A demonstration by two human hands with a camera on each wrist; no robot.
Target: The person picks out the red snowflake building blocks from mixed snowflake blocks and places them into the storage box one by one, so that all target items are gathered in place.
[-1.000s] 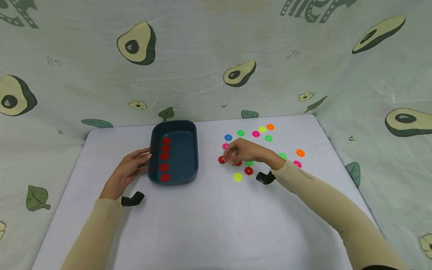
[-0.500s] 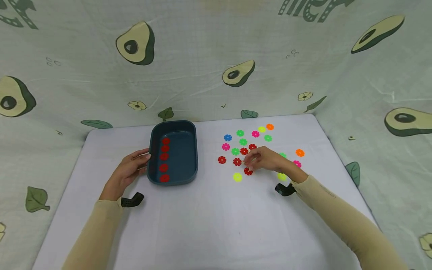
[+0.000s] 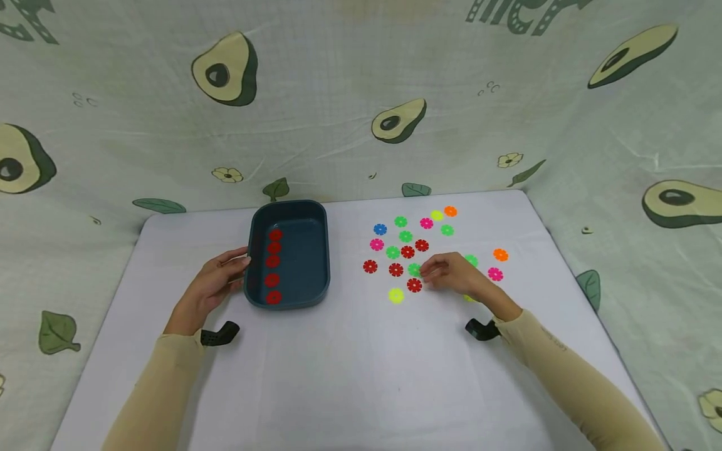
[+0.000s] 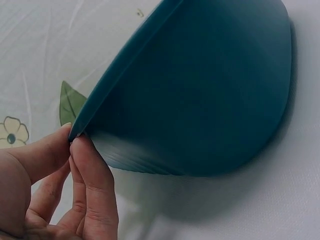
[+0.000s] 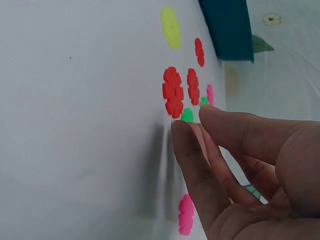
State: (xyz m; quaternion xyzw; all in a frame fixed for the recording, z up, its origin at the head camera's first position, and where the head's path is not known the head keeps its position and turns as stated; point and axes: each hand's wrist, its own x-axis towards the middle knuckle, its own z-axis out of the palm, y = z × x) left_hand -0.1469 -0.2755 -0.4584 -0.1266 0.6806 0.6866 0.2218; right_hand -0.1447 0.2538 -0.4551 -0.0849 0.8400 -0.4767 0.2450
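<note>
A dark teal tray [image 3: 312,257] stands on the table's left half, with several red flower-shaped discs [image 3: 273,261] in a column along its left inner side. My left hand [image 3: 210,289] pinches the tray's left rim between thumb and fingers, as the left wrist view shows. Over the scattered discs on the right hovers my right hand [image 3: 454,274], its thumb and index finger bent and apart with nothing visible between them. Nearest to its fingertips are a red disc [image 3: 414,285] and a green disc [image 3: 414,270], the latter partly covered by the fingers.
Around the right hand lie more flat discs: a blue disc [image 3: 380,229], a yellow disc [image 3: 397,295], an orange disc [image 3: 500,255] and a pink disc [image 3: 495,274] among them. Behind the white table [image 3: 338,376] hangs a cloth [image 3: 327,94] printed with avocados.
My right hand has moved right and slightly toward me across the discs, uncovering several red and green ones. The left hand and the tray stay in place.
</note>
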